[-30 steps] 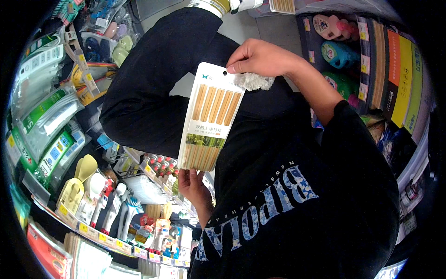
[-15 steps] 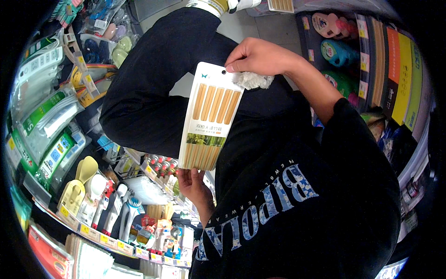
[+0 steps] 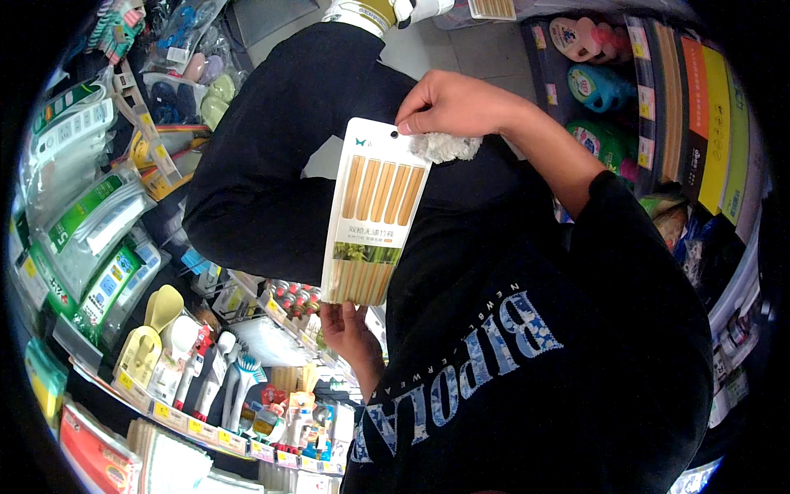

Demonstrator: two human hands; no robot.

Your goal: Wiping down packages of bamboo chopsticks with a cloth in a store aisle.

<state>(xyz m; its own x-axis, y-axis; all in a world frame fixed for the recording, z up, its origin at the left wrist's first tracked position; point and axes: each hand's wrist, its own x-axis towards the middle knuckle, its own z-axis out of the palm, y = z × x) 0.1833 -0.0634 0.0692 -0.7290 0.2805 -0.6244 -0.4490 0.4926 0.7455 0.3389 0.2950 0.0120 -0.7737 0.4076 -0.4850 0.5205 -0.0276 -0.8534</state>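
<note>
A flat white pack of bamboo chopsticks (image 3: 378, 193) is held up, front side showing, tilted slightly. My right hand (image 3: 461, 103) pinches its top edge near the hang hole, thumb on the front. A crumpled white, fluffy piece (image 3: 448, 148) hangs under my right palm; what it is I cannot make out. At the lower end, my left hand (image 3: 354, 333) grips the pack's bottom edge with its fingertips, partly hidden behind the card. Behind the pack are my bent legs in black trousers (image 3: 255, 173).
Shelves line both sides. Lower left, a rack holds kitchen spoons (image 3: 164, 306) and brushes (image 3: 244, 370); bagged power strips (image 3: 74, 132) hang above. On the right shelf stand bottles (image 3: 599, 89) beside yellow and orange boxes (image 3: 714, 123). Another chopstick pack (image 3: 494, 8) lies at the top edge.
The pack and both hands sit slightly lower in the picture, the pack a little more upright. The shelves at left have shifted slightly as well. Both grips stay the same.
</note>
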